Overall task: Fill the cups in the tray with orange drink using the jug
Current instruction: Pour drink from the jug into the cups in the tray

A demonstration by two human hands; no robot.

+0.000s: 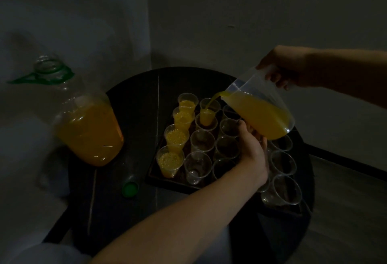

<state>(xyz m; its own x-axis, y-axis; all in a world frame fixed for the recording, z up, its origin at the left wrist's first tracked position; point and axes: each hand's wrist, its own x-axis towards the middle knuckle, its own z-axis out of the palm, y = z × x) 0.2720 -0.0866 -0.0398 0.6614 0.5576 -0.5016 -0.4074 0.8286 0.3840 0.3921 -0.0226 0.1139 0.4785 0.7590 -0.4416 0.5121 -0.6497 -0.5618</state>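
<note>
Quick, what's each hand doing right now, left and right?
Left hand: cupped under the jug, holding up its base.
Right hand: closed around the jug's handle, with the jug tipped and pouring.

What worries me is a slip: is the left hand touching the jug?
Touching. The head view shows the left hand cupped against the underside of the jug, with no gap between them.
</note>
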